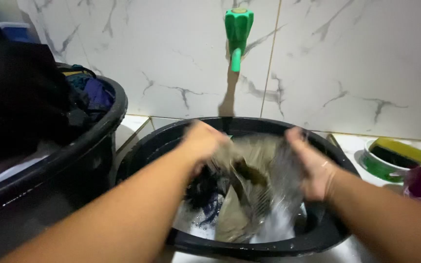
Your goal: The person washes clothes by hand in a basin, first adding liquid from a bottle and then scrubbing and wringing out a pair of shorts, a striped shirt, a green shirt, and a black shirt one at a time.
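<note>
My left hand (pixel 201 142) and my right hand (pixel 313 168) both grip a wet khaki-brown garment (pixel 249 180) over a black plastic basin (pixel 317 234). The cloth is bunched between the two hands and blurred by motion. Soapy water and darker wet clothes (pixel 205 195) lie in the basin beneath it. A ring shows on a finger of my right hand.
A green plastic tap (pixel 238 34) sticks out of the white marbled tile wall above the basin. To the left stands a larger black tub (pixel 74 146) piled with dark clothes. At the right, a green round dish holds a yellow sponge (pixel 398 148).
</note>
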